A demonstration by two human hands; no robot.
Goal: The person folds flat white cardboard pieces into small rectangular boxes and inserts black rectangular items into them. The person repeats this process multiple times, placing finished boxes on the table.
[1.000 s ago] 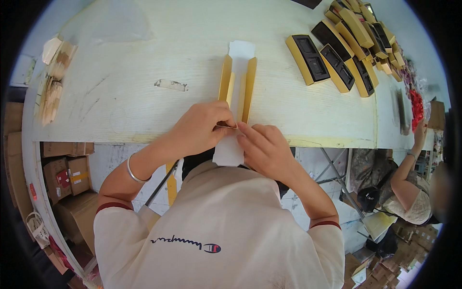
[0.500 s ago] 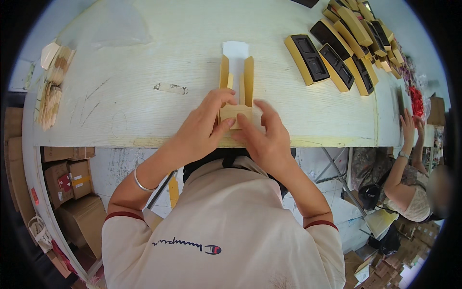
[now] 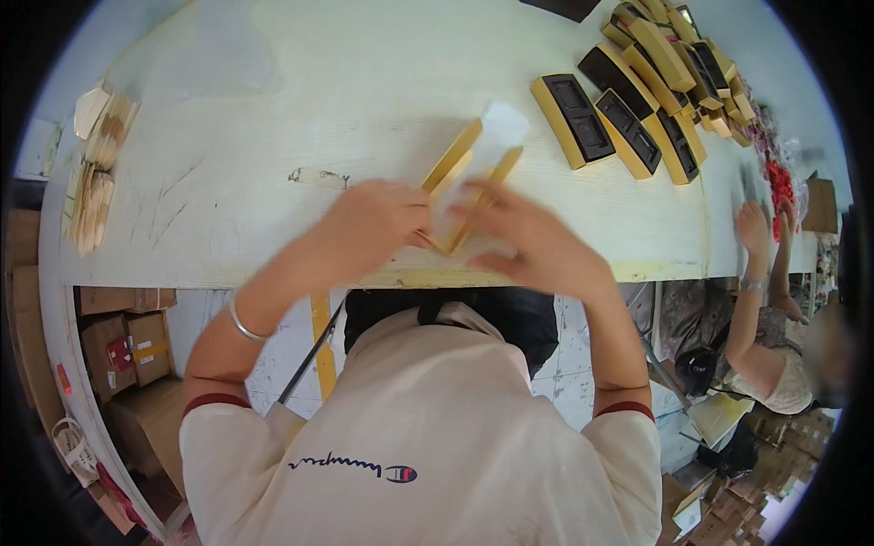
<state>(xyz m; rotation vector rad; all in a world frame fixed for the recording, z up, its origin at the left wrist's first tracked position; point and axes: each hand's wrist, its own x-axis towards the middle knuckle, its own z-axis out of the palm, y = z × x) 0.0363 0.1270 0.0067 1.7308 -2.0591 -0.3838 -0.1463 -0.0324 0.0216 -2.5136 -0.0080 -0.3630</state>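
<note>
A narrow, part-folded gold cardboard box point(image 3: 452, 162) with a white inside stands at the table's near edge, slanting to the far right. Its side walls are raised, and a white end flap point(image 3: 503, 126) extends at the far end. My left hand point(image 3: 373, 223) grips the near left side of the box with curled fingers. Over the right wall is my right hand point(image 3: 537, 238), its fingers apart and slightly blurred, the thumb held away from the box. Where its fingertips meet the cardboard is hard to make out.
Gold boxes with black inserts point(image 3: 583, 127) lie at the right, with a heap point(image 3: 669, 59) behind them. Stacked flat cardboard pieces point(image 3: 94, 209) sit at the far left. A co-worker's hands point(image 3: 754, 229) are at the right by red material point(image 3: 780, 188). Cartons point(image 3: 146, 341) stand below the table.
The box has turned clockwise, its far end swinging right. My right hand has come off the near end panel, its fingers spreading over the right wall. My left hand has shifted slightly left.
</note>
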